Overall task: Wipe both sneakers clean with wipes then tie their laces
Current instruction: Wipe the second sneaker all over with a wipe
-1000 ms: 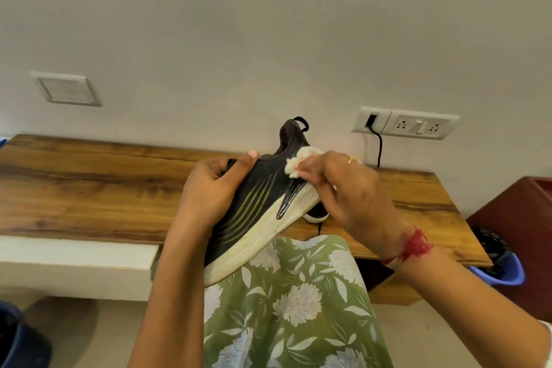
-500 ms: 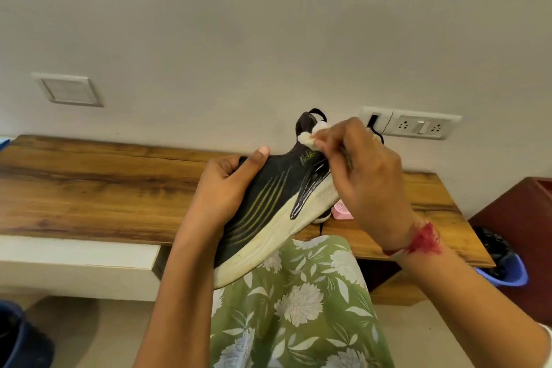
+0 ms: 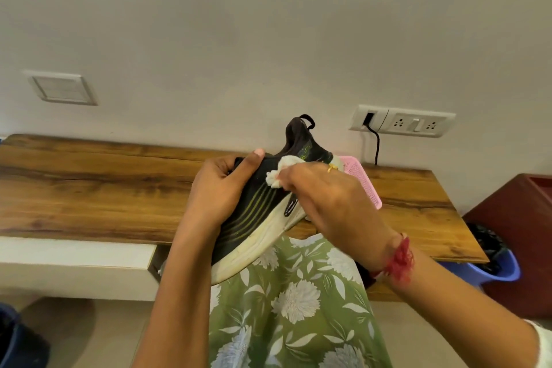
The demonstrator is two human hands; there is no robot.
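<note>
black knit sneaker with green side stripes and a thick cream sole (image 3: 257, 203) is held in the air above the lap, in front of the near edge of the long brown wooden tabletop (image 3: 89, 188), heel raised toward the wall and toe sloping down to the lower left. left hand (image 3: 221, 188) grips the upper from the far side, thumb laid across the top edge and fingers curled round it. right hand (image 3: 328, 200) pinches a small crumpled white wipe (image 3: 279, 172) in its fingertips and presses it against the dark side panel just below the collar. thin gold ring (image 3: 331, 168) on one finger, red thread band (image 3: 400, 257) at the right wrist. laces are hidden by the hands, so tied or loose cannot be told. pink perforated flat object (image 3: 363, 182) shows behind the right hand, resting on the tabletop; possibly plastic, not clear. green white-flowered fabric (image 3: 292, 308) covers the lap. white wall socket plate (image 3: 415, 122) with a black cable (image 3: 377, 143) hanging from it toward the tabletop. blue bin with a black liner (image 3: 493, 260) sits on the floor at the right.
</note>
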